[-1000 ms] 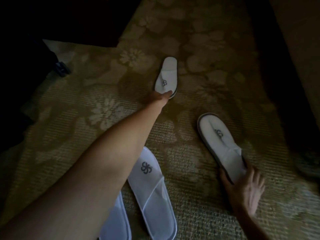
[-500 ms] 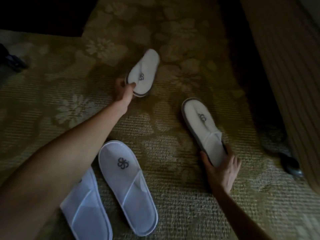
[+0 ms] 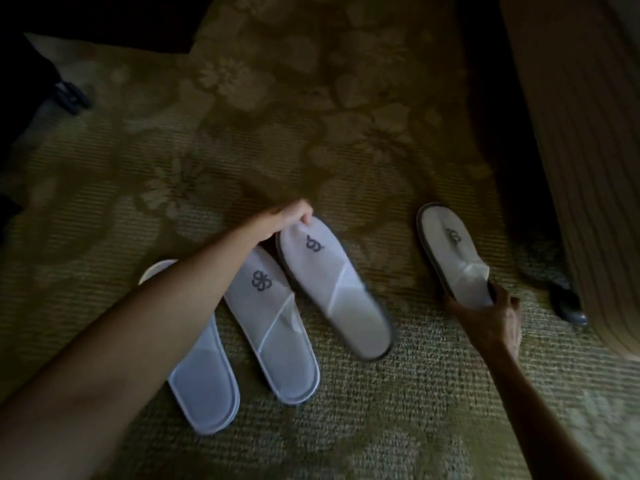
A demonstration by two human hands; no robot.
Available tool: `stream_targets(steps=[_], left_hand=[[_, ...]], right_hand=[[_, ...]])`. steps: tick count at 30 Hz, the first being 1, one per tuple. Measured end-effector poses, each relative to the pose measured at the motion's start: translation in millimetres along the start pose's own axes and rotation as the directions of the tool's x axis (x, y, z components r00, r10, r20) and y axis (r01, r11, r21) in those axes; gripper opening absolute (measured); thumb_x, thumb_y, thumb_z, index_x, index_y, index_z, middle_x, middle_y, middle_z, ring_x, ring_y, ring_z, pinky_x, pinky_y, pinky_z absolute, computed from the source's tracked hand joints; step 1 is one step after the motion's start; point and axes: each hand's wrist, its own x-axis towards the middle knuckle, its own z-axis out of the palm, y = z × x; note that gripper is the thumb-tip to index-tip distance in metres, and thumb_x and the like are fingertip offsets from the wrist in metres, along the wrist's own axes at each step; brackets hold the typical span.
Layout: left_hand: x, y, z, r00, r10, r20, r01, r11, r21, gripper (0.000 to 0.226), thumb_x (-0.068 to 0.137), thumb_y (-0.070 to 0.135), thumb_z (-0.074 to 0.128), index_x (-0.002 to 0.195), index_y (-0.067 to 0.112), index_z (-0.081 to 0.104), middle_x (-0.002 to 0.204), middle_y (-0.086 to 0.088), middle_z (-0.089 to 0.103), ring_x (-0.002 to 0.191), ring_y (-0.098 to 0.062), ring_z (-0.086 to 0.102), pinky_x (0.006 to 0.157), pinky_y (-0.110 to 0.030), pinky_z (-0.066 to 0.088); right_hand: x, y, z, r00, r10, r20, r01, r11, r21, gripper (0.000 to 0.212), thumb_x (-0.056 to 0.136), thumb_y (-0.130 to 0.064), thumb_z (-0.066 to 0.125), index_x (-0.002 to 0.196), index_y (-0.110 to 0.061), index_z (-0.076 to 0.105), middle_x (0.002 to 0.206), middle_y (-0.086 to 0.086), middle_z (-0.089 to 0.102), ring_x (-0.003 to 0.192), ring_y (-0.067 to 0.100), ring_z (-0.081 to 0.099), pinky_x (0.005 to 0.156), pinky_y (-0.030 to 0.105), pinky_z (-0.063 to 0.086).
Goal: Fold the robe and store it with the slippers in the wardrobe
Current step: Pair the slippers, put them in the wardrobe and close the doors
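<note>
Several white slippers with a grey logo lie on the flowered carpet. My left hand (image 3: 289, 216) grips the heel end of a dark-soled slipper (image 3: 334, 291), which lies right beside a white-edged pair (image 3: 273, 336), (image 3: 202, 382); my forearm hides part of the leftmost one. My right hand (image 3: 498, 315) holds the toe end of another dark-soled slipper (image 3: 450, 251), farther right and tilted up off the carpet. No robe is in view.
The olive carpet (image 3: 311, 140) covers the floor. A ribbed beige panel (image 3: 585, 133) rises at the right, with a dark object (image 3: 568, 303) at its foot. Dark shapes fill the top left corner, with a small dark thing (image 3: 71, 95) on the floor.
My left hand has pulled the far slipper back towards me and swung it round beside the white-edged pair. My right hand has closed on the right slipper's toe end.
</note>
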Motion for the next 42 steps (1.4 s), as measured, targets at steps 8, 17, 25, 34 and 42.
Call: stream_targets(steps=[8,17,25,34,42], left_hand=[[-17.8,-21.4,82.6,0.825,0.271,-0.496,-0.160,0.954,0.255,0.075,0.081,0.039,0.077,0.144,0.016,0.044,0.148,-0.012,0.038,0.138,-0.031,0.034,0.115,-0.048,0.032],[-55.8,-45.1,114.7,0.897,-0.002,-0.442,-0.035,0.996,-0.077,0.142,0.059,0.035,0.096,0.160,0.017,-0.002,0.160,-0.014,0.028,0.147,-0.034,0.027,0.118,-0.041,0.026],[-133.7,-97.8,43.5,0.773,-0.087,-0.628,-0.133,0.946,-0.295,0.084,0.055,0.045,0.094,0.125,0.021,0.054,0.113,0.003,0.067,0.101,-0.017,0.066,0.090,-0.036,0.056],[-170.8,-192.6,-23.1,0.670,-0.364,-0.647,0.025,0.882,-0.470,0.090,0.054,0.041,0.096,0.133,0.020,0.060,0.126,0.001,0.067,0.107,-0.017,0.066,0.085,-0.034,0.057],[-187.8,-234.0,51.5,0.570,-0.486,-0.663,0.072,0.833,-0.549,0.105,0.042,0.070,0.086,0.124,0.010,0.059,0.116,-0.006,0.070,0.101,-0.021,0.070,0.086,-0.040,0.059]], right_hand=[[-18.7,-8.2,17.5,0.979,-0.134,0.156,0.147,0.986,-0.074,0.121,0.048,-0.066,0.089,0.143,-0.014,0.035,0.128,0.015,0.047,0.111,0.036,0.055,0.083,0.045,0.052],[-64.2,-36.4,27.3,0.973,-0.167,0.161,0.158,0.985,0.071,0.104,0.050,-0.056,0.092,0.129,-0.012,0.039,0.121,0.015,0.060,0.104,0.036,0.062,0.074,0.039,0.048],[-132.2,-83.7,36.0,0.917,-0.308,0.253,0.189,0.895,0.405,0.043,0.089,-0.059,0.060,0.100,-0.018,0.060,0.085,-0.001,0.061,0.077,0.020,0.058,0.064,0.030,0.040],[-183.1,-144.0,97.7,0.742,-0.497,0.450,0.468,0.865,0.182,0.058,0.092,-0.068,0.045,0.094,-0.015,0.066,0.088,0.011,0.072,0.087,0.032,0.068,0.065,0.033,0.046],[-182.8,-143.1,100.8,0.768,-0.461,0.445,0.508,0.861,0.015,0.081,0.074,-0.073,0.067,0.125,-0.011,0.055,0.122,0.012,0.054,0.114,0.034,0.056,0.093,0.041,0.047]])
